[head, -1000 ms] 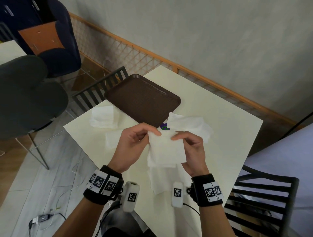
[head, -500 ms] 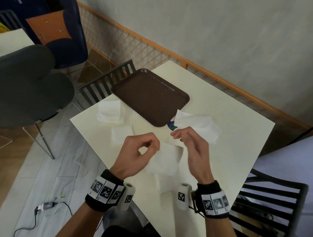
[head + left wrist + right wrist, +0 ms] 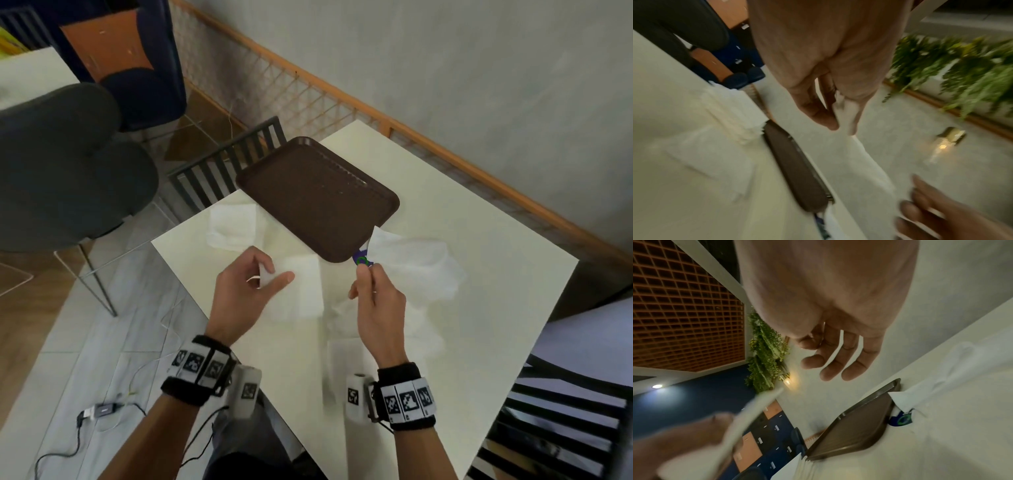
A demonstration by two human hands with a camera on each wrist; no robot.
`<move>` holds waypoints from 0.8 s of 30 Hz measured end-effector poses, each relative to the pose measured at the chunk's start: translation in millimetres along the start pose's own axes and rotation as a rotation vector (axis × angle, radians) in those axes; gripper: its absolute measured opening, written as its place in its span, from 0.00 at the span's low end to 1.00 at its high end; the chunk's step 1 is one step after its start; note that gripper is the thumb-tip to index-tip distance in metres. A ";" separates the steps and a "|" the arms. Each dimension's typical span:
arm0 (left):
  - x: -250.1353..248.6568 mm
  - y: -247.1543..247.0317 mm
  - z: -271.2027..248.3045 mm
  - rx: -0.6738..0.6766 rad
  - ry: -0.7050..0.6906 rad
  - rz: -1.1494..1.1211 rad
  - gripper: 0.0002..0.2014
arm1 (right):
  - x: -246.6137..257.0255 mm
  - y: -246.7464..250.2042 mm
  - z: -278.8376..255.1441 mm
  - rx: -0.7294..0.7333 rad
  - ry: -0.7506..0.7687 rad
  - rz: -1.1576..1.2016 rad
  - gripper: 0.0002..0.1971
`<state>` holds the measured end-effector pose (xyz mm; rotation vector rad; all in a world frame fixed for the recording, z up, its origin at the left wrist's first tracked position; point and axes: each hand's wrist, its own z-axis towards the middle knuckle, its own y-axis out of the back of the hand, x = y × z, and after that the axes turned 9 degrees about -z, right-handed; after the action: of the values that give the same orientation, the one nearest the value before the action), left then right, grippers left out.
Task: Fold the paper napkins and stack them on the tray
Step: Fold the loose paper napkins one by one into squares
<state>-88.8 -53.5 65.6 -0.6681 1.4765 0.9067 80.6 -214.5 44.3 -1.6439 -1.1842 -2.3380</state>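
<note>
A brown tray (image 3: 318, 202) lies bare at the table's far left corner, and shows edge-on in the wrist views (image 3: 797, 170) (image 3: 855, 426). My left hand (image 3: 270, 277) pinches a folded white napkin (image 3: 301, 291) between thumb and fingers, just above the table and short of the tray's near edge; the napkin (image 3: 859, 154) hangs from the fingertips (image 3: 830, 125). My right hand (image 3: 363, 277) hovers to its right with relaxed fingers (image 3: 828, 369), holding nothing, near the tray's near corner.
A stack of folded napkins (image 3: 233, 226) sits left of the tray. Loose unfolded napkins (image 3: 418, 267) lie to the right and in front of me (image 3: 346, 346). A blue-green wrapper (image 3: 361, 260) lies by the tray corner. Slatted chairs (image 3: 226, 168) stand around the table.
Both hands held the napkin a second ago. The right hand has let go and opened; the left hand has carried the folded napkin leftwards and further from me, toward the tray.
</note>
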 end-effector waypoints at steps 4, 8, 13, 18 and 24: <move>57.9 20.8 51.6 -0.002 0.181 0.100 0.16 | -18.6 3.3 4.6 0.044 -0.088 -0.008 0.19; 111.0 27.1 83.7 0.059 0.265 0.410 0.18 | -46.4 14.2 6.6 0.097 -0.134 -0.087 0.17; 110.7 6.4 74.8 0.068 0.221 0.744 0.22 | -91.3 35.7 -2.4 0.492 -0.015 -0.495 0.11; 90.6 -28.8 26.3 0.077 0.068 0.647 0.19 | -113.3 38.2 -22.6 0.599 0.106 -0.843 0.11; 72.7 -72.0 -49.0 0.398 0.054 0.219 0.11 | -121.4 46.5 -37.7 0.406 0.106 -0.611 0.03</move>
<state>-63.5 -125.5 -18.4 -0.2428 1.7396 0.7300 124.3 -315.0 -35.0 -1.1150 -2.1962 -2.1926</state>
